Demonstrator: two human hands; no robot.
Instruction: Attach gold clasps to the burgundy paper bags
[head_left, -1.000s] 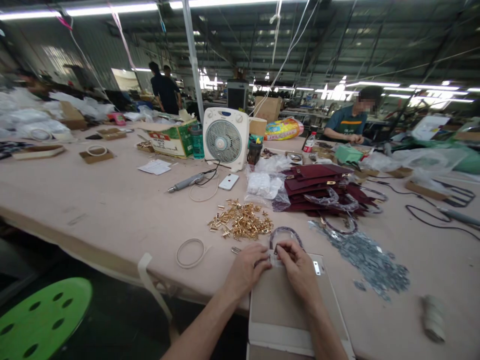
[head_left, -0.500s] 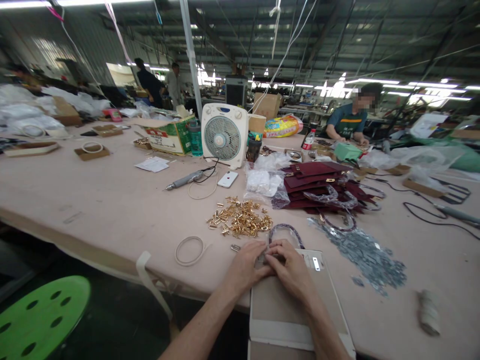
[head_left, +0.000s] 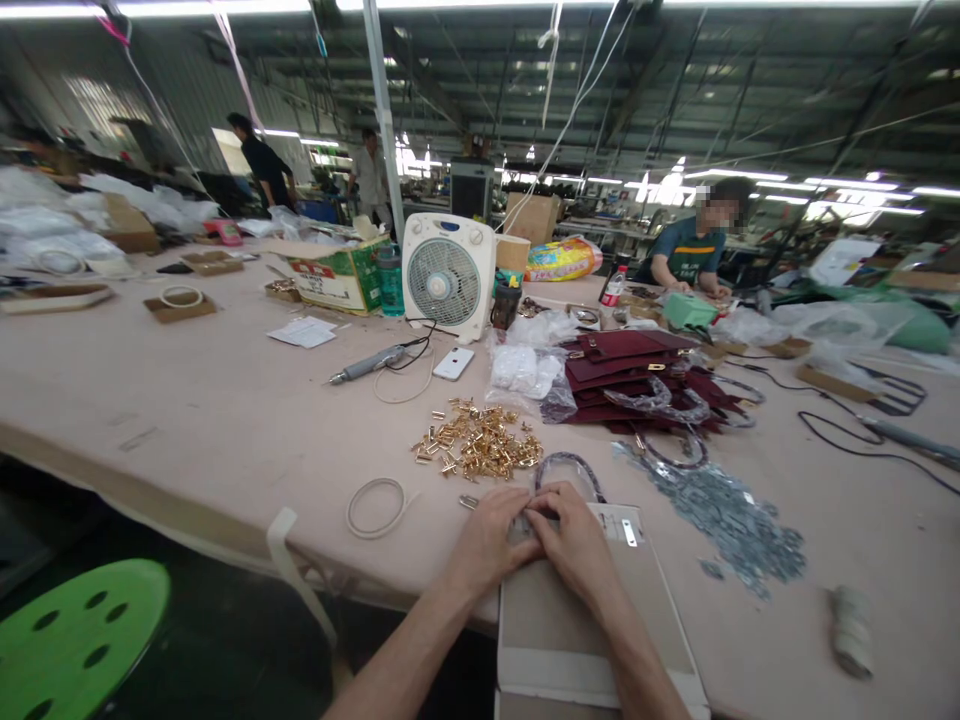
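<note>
My left hand (head_left: 491,535) and my right hand (head_left: 568,540) meet fingertip to fingertip at the top edge of a flat beige bag panel (head_left: 577,620) lying on the table's near edge. Both hands are pinched closed on a small part there, hidden under the fingers. A wrapped curved handle (head_left: 570,468) arches up just beyond my fingers. A small metal plate (head_left: 624,531) sits on the panel to the right of my right hand. A heap of gold metal fittings (head_left: 480,448) lies just beyond my left hand.
A pile of grey metal pieces (head_left: 724,515) spreads to the right. Stacked maroon bag parts (head_left: 637,385), a white fan (head_left: 442,280), a phone (head_left: 454,363), a white ring (head_left: 375,506) and a green stool (head_left: 71,640) surround me. Another person (head_left: 694,250) works across the table.
My hands have closed together from a slightly spread pinch to touching fingertips at the panel's top edge. The view has shifted a little; people in the background walked left.
</note>
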